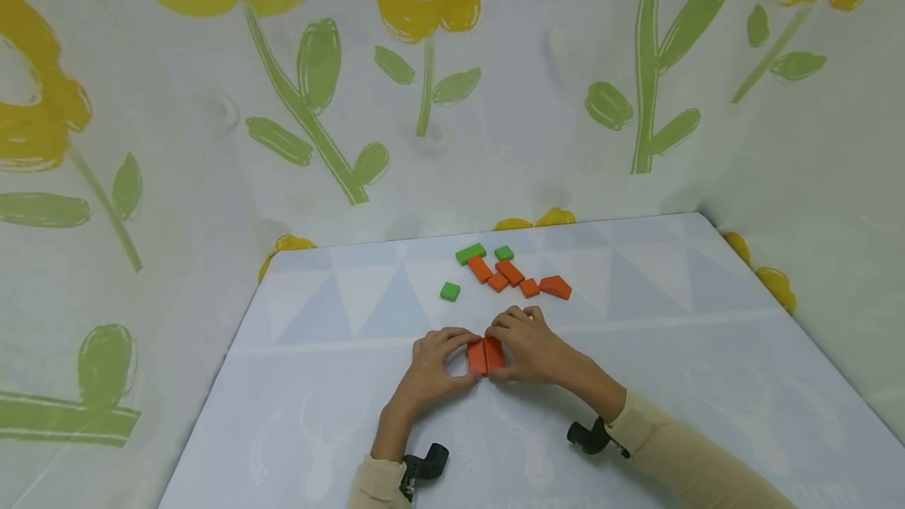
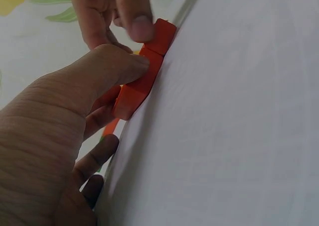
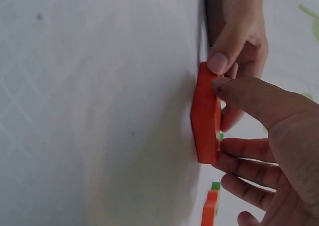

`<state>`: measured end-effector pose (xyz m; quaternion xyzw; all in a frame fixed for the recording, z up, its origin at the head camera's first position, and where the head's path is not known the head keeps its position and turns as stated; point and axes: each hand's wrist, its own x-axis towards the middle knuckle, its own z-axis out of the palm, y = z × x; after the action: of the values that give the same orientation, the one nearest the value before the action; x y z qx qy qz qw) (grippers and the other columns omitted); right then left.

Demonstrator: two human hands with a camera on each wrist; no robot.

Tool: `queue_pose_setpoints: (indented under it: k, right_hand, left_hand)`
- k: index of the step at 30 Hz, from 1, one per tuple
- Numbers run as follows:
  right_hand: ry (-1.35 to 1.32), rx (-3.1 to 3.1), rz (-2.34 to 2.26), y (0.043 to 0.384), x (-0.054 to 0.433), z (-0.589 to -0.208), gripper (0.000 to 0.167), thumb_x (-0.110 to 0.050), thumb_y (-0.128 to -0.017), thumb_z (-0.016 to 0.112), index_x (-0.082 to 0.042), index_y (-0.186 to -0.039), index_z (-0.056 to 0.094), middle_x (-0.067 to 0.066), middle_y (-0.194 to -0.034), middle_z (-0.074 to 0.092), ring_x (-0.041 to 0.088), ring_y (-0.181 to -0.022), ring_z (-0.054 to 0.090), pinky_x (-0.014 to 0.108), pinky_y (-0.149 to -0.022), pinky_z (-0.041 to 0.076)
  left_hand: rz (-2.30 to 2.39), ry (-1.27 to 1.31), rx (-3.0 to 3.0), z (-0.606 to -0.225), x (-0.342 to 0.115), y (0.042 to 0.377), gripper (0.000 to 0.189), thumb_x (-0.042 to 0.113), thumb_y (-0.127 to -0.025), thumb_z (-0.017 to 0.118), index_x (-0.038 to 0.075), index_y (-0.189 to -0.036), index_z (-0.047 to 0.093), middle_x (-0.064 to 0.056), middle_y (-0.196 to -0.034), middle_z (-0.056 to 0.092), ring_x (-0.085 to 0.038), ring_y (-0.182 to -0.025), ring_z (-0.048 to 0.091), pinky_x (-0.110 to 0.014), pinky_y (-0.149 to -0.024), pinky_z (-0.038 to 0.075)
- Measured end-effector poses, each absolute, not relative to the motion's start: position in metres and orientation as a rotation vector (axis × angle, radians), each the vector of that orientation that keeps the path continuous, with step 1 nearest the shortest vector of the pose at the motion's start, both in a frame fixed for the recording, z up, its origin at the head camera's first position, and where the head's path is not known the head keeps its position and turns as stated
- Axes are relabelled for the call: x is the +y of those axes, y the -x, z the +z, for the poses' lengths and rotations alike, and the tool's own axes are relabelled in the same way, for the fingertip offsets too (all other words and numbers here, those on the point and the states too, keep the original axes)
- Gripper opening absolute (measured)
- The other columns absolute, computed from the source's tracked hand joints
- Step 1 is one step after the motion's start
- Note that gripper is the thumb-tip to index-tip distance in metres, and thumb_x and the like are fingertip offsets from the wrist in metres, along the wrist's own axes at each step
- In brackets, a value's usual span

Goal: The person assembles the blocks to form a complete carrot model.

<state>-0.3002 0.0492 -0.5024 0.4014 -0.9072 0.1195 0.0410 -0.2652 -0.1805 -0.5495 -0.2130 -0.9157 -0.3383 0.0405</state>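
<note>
Two orange blocks lie side by side on the table, their long edges meeting: a left one (image 1: pixel 477 357) and a right one (image 1: pixel 494 355). My left hand (image 1: pixel 433 368) pinches the left block, thumb at its near end and fingers at its far end. From the other side, my right hand (image 1: pixel 530 348) pinches the right block in much the same way. In the left wrist view, the left thumb presses the near orange block (image 2: pixel 133 94). The right wrist view shows both thumbs close together on the joined orange pieces (image 3: pixel 205 106).
Beyond the hands lie loose green and orange blocks, among them a green square (image 1: pixel 450 291), a long green block (image 1: pixel 470 254) and an orange five-sided block (image 1: pixel 555 287). Behind the pale patterned table (image 1: pixel 318 415) hangs a flower-printed curtain (image 1: pixel 509 116).
</note>
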Motion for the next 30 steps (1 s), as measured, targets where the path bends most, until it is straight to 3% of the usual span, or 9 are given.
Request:
queue_pose_setpoints:
  k: [10, 20, 30]
  right_hand:
    - [-1.163, -2.789, 0.489, 0.324, 0.058, -0.495, 0.041, -0.033, -0.084, 0.080, -0.012, -0.117, 0.070, 0.001, -0.116, 0.064, 0.023, -0.114, 0.054, 0.049, -0.088, 0.034]
    - [-0.984, -2.797, 0.447, 0.373, 0.069, -0.483, 0.042, -0.026, -0.086, 0.078, -0.008, -0.123, 0.069, 0.010, -0.125, 0.064, 0.030, -0.118, 0.051, 0.058, -0.092, 0.034]
    - [-0.993, -2.864, 0.409, 0.409, 0.075, -0.476, 0.050, -0.021, -0.084, 0.080, -0.009, -0.131, 0.065, 0.009, -0.133, 0.061, 0.032, -0.126, 0.044, 0.059, -0.096, 0.028]
  left_hand:
    - [-1.013, 0.652, -2.802, -0.549, -0.180, 0.266, 0.051, 0.039, -0.083, 0.077, 0.027, -0.131, 0.065, 0.009, -0.133, 0.056, -0.016, -0.121, 0.048, -0.048, -0.099, 0.030]
    - [-1.027, 0.640, -2.807, -0.550, -0.181, 0.267, 0.050, 0.039, -0.083, 0.076, 0.028, -0.130, 0.065, 0.010, -0.132, 0.057, -0.015, -0.118, 0.048, -0.048, -0.100, 0.029]
    - [-1.049, 0.627, -2.821, -0.548, -0.181, 0.265, 0.050, 0.038, -0.083, 0.077, 0.029, -0.131, 0.065, 0.012, -0.132, 0.056, -0.014, -0.119, 0.048, -0.047, -0.101, 0.029]
